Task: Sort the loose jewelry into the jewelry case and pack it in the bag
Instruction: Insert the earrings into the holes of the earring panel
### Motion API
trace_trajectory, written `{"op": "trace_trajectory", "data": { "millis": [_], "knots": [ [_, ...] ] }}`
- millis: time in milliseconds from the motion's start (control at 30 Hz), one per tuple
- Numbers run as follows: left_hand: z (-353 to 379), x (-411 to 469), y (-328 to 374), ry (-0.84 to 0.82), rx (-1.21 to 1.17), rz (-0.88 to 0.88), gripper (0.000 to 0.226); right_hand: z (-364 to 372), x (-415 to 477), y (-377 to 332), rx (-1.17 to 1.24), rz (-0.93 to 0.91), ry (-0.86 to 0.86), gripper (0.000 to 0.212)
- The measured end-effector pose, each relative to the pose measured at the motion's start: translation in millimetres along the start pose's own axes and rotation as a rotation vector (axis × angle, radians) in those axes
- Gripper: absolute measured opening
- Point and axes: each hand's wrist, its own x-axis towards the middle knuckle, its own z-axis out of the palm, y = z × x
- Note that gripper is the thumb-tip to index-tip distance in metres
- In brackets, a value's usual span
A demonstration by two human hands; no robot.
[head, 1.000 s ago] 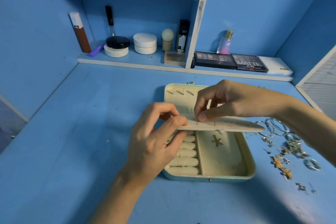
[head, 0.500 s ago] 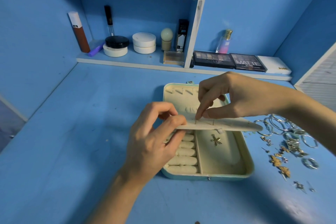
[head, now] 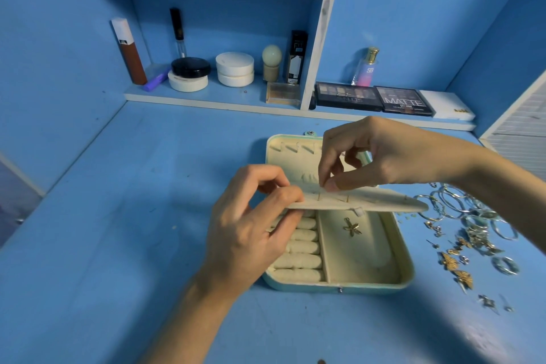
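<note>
Little has moved in the last second. The left hand [head: 251, 233] holds the same pinch on the near-left end of the cream earring panel [head: 384, 201], thumb on top and fingers curled beneath, keeping it roughly level over the open jewelry case [head: 404, 275]. The right hand [head: 384, 154] has changed its hold: its thumb lay flatter along the panel a second ago, and now thumb and forefinger tips [head: 323, 183] meet in a tight pinch just at the row of slits. Whatever sits between them is too small to make out. I take this as a stud being worked into a slit, not yet seated and released. The case rests on the blue bench [head: 118, 245] where it was, lid [head: 295, 162] laid back. The ring rolls [head: 298, 260] in its left compartment are bare, and a single gold flower pendant [head: 351, 227] lies in the right one, unmoved. The loose jewelry [head: 469, 233] — hoops, rings, gold pieces — lies scattered on the bench just right of the case, seemingly as large as before, so the sorting looks barely begun. No bag is in view.
</note>
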Motion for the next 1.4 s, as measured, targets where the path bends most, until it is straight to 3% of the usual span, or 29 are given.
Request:
{"op": "trace_trajectory", "data": {
  "millis": [267,1400],
  "knots": [
    [-1,0,0,-0.003,0.002,-0.004,0.011,-1,-2,-4,0.293,0.026,-0.05,0.008],
    [0,-1,-1,-0.011,0.004,-0.011,0.017,-7,11,-36,-0.071,0.075,-0.206,0.009]
  ]
}}
